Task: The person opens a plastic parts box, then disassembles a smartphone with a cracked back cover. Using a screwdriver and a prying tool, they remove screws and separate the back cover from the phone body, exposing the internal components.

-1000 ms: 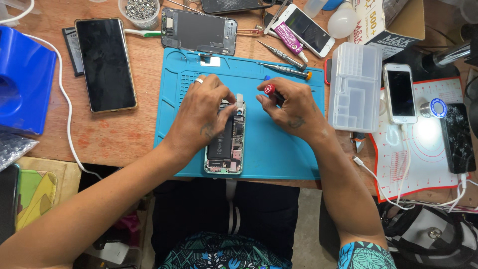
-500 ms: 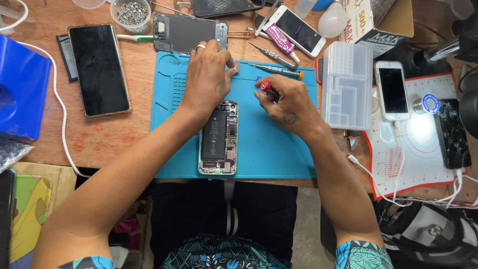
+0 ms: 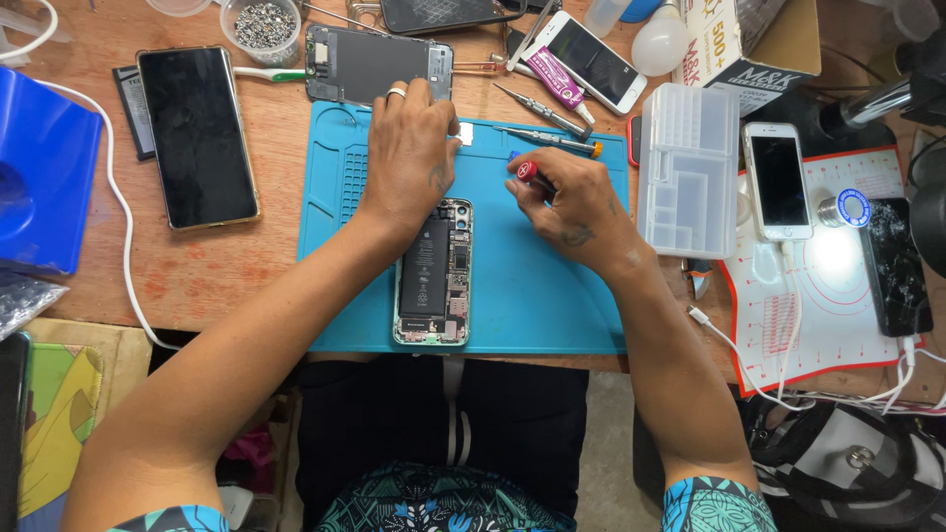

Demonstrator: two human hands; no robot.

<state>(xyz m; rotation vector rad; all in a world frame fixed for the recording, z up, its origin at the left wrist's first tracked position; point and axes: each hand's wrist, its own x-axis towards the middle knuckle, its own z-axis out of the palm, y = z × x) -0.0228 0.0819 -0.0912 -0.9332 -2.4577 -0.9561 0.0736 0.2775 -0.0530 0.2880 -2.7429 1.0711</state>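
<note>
An opened phone with its battery and circuit boards exposed lies upright on the blue work mat. My left hand lies palm down just above that phone. Its fingertips sit at the mat's far edge, beside a small white piece and just below a grey phone housing. Nothing shows in its grip. To the right of the phone's top end, my right hand is closed around a small red-capped screwdriver.
Two loose screwdrivers lie at the mat's top. A clear compartment box and a charging white phone stand to the right. A black-screened phone and a blue box are to the left; a screw tub is behind.
My left hand lifted off the opened phone and reached up to the mat's far edge. My right hand has stayed in place with the screwdriver.
</note>
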